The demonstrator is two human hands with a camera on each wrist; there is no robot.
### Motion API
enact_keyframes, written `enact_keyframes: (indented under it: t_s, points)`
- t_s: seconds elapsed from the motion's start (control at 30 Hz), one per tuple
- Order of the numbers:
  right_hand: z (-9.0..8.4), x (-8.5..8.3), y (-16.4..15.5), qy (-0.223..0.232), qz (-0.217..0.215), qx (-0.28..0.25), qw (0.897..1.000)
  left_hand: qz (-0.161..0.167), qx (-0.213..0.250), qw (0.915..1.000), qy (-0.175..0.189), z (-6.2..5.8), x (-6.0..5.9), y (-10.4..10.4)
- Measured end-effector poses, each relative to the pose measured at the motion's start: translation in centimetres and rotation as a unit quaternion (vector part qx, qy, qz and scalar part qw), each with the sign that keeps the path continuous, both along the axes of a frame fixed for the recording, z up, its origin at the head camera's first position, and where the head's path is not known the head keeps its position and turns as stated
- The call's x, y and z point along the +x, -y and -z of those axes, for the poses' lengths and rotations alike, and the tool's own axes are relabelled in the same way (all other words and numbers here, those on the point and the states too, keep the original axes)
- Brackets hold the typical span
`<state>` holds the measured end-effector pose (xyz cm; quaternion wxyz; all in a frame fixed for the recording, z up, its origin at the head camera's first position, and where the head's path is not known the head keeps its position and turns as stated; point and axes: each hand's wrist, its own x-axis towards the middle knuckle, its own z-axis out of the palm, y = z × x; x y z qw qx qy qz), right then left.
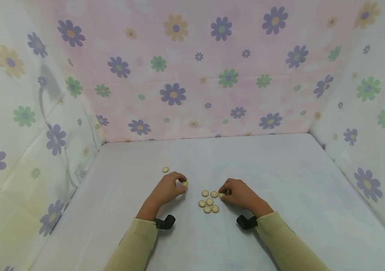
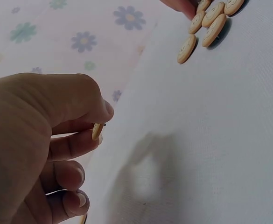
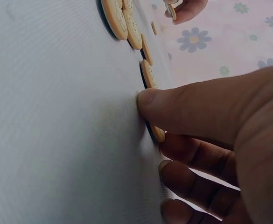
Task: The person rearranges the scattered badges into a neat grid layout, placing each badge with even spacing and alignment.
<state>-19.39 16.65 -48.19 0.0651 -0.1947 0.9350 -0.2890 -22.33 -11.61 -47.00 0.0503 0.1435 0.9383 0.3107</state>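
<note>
My left hand pinches a small round wooden-looking disc between thumb and index fingertip, its other fingers loosely bent. In the left wrist view that disc stands on edge in the grip, with the hand's shadow on the cloth beside it. At the right of a cluster, my right hand has thumb and index finger at either side of another disc, low over the cloth. The thumb partly covers this disc. Several matching discs, pale tan with dark marks on top, lie flat between the hands.
One more disc lies alone beyond the left hand. White cloth covers the table. A pink flowered curtain closes the back, and white flowered curtains stand at both sides. Each wrist wears a black camera mount.
</note>
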Motion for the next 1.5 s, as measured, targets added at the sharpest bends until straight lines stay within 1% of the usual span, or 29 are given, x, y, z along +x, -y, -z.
enact_keyframes:
  t_s: [0.17,0.4,0.6,0.73,0.9,1.13,1.37,1.5]
  points:
    - [-0.1,0.1,-0.1,-0.002,-0.003,0.0,1.0,-0.006,-0.005,0.9999,-0.009,-0.1,-0.1,0.3]
    - [-0.3,0.2,-0.1,-0.007,-0.007,-0.002,1.0,-0.021,-0.016,0.9996,0.004,-0.4,-0.4,0.8]
    - [-0.1,0.3,-0.2,-0.009,-0.012,-0.008,1.0,-0.03,-0.018,0.9993,0.01,-0.5,-0.9,1.4]
    - [0.0,0.3,-0.2,-0.009,-0.013,-0.011,1.0,-0.03,-0.019,0.9993,0.011,-0.7,-1.3,2.0]
    - [0.0,0.3,-0.2,-0.012,-0.012,-0.009,1.0,-0.03,-0.029,0.9991,0.007,-0.6,-2.2,2.8]
    - [0.1,0.1,-0.1,-0.005,-0.004,-0.007,1.0,-0.038,-0.036,0.9986,0.004,-0.7,-3.1,3.9]
    - [0.2,-0.1,-0.1,0.004,0.005,-0.008,1.0,-0.051,-0.044,0.9976,0.014,-1.1,-3.4,5.0]
    - [0.3,0.0,0.0,0.014,0.017,-0.009,1.0,-0.054,-0.05,0.9972,0.013,-1.4,-3.6,5.6]
